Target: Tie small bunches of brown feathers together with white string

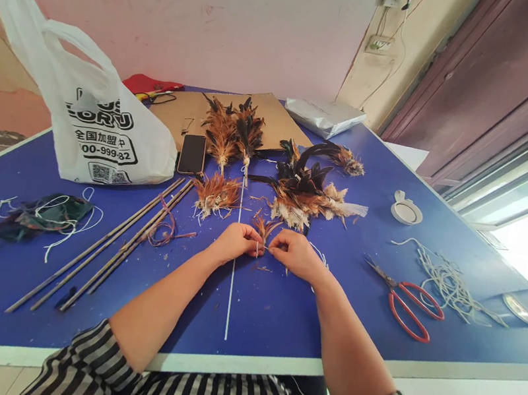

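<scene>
Near the middle of the blue table, my left hand (238, 244) pinches the base of a small bunch of brown feathers (265, 226). My right hand (299, 255), fingers pinched, holds a thin white string (267, 247) that crosses the base of the bunch. The feather tips point away from me, between both hands. Just beyond my left hand lies a bundle of orange-brown feathers (217, 194). Past my right hand is a pile of dark and brown feathers (302, 190) with pale fluffy ends. How the string passes round the quills is hidden by my fingers.
Red-handled scissors (410, 301) and tangled white string (448, 280) lie at right, near a white ring-shaped object (407, 211). Thin sticks (100, 248), a phone (192, 154) and a white plastic bag (105, 125) are at left. Feather bundles (249, 130) rest on cardboard (171, 117).
</scene>
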`<state>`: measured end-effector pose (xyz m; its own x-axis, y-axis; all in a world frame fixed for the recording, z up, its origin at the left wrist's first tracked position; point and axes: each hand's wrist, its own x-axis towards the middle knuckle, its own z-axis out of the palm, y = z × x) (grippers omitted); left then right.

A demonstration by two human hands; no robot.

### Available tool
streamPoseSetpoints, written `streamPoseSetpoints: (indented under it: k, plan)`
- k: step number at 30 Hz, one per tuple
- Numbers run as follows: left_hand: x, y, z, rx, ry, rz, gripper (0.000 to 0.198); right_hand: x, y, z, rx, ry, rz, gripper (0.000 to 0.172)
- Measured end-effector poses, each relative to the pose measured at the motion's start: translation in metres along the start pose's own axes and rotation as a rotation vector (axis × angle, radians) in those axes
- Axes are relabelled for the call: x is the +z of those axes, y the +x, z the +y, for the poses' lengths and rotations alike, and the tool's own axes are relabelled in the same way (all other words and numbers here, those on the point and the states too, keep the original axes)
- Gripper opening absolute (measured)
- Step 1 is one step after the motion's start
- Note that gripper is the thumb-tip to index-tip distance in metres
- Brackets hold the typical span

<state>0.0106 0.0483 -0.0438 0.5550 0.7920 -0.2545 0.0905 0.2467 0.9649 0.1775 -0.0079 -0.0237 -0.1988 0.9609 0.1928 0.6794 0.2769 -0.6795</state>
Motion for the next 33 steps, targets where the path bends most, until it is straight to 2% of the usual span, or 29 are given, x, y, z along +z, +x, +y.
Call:
streamPoseSetpoints:
  k: [6,9,12,16,21,27,33]
  plan:
    - [-0.001,0.001,0.001,-0.023,-0.018,0.013,0.016,-0.001,-0.001,0.001,-0.045,-0.007,-0.09,0.01]
    - [-0.002,0.001,0.0,-0.007,-0.02,0.001,0.019,-0.003,-0.002,0.001,0.075,0.06,-0.103,0.01]
    - [-0.003,0.001,-0.001,0.007,-0.019,-0.006,0.022,-0.001,-0.001,0.0,0.175,0.089,-0.059,0.017]
    - [-0.002,0.0,-0.001,0.005,-0.021,-0.011,0.026,0.009,0.001,0.0,0.112,0.042,0.016,0.008]
    - [-0.003,0.0,0.0,-0.003,-0.016,-0.038,0.028,0.011,0.002,0.0,0.06,-0.016,0.017,0.01]
    - [-0.005,-0.001,0.002,-0.006,-0.003,-0.08,0.027,0.006,0.001,0.0,0.091,0.006,0.01,0.011]
    - [-0.005,-0.002,0.005,-0.013,0.008,-0.095,0.025,0.013,0.003,0.003,0.125,0.117,-0.003,0.015]
